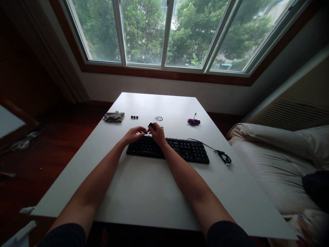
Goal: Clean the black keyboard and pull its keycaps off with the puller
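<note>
A black keyboard [180,150] lies across the middle of the white table [144,192], its cable [221,155] coiled at its right end. Both my hands hover over the keyboard's left part. My left hand [133,134] is pinched shut on a small dark piece that looks like a keycap. My right hand [157,133] is closed round a small black tool with a wire loop, a keycap puller [154,121], that sticks out toward the window. The two hands almost touch at the fingertips.
Three loose black keycaps [134,117] lie in a row behind the keyboard, beside a crumpled grey cloth [113,116]. A purple brush-like object [193,121] rests at the back right. A bed with pale bedding [277,164] stands right of the table; a window spans the far wall.
</note>
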Demonstrator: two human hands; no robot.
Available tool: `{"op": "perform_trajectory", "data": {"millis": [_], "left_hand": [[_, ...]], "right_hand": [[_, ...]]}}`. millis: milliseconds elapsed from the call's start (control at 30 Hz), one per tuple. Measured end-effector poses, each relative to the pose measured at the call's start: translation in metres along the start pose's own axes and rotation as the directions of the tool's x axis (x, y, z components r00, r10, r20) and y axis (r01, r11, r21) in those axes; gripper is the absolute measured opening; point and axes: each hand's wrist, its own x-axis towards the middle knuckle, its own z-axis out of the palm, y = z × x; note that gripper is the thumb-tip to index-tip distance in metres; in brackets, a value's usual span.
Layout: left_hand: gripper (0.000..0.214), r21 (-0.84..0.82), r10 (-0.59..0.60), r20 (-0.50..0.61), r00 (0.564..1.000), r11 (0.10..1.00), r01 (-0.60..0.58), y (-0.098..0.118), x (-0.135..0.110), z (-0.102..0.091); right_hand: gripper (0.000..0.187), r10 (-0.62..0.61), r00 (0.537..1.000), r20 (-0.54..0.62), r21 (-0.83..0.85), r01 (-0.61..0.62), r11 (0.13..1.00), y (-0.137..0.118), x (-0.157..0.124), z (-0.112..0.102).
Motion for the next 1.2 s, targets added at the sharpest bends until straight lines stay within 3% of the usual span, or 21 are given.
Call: {"op": "perform_trajectory", "data": {"millis": [200,667,1000,1200], "left_hand": [[0.028,0.081,0.019,-0.06,0.998,0.997,-0.014,0.006,0.002,0.007],[0.048,-0.15,0.065,-0.038,0.997,0.986,-0.07,0.005,0.001,0.009],[0.029,0.18,0.098,-0.058,0.994,0.98,-0.086,0.014,-0.002,0.012],[0.028,0.236,0.137,-0.062,0.989,0.965,-0.118,0.016,-0.001,0.013]], "right_hand": [[0.023,0.021,1.0,0.004,-0.018,-0.021,1.0,-0.004,-0.001,-0.002],[0.026,0.085,0.994,0.061,0.087,-0.09,0.992,0.008,0.008,-0.003],[0.023,0.17,0.982,0.079,0.116,-0.178,0.977,0.012,0.013,-0.004],[0.022,0.187,0.98,0.065,0.096,-0.193,0.977,0.009,0.012,-0.006]]}}
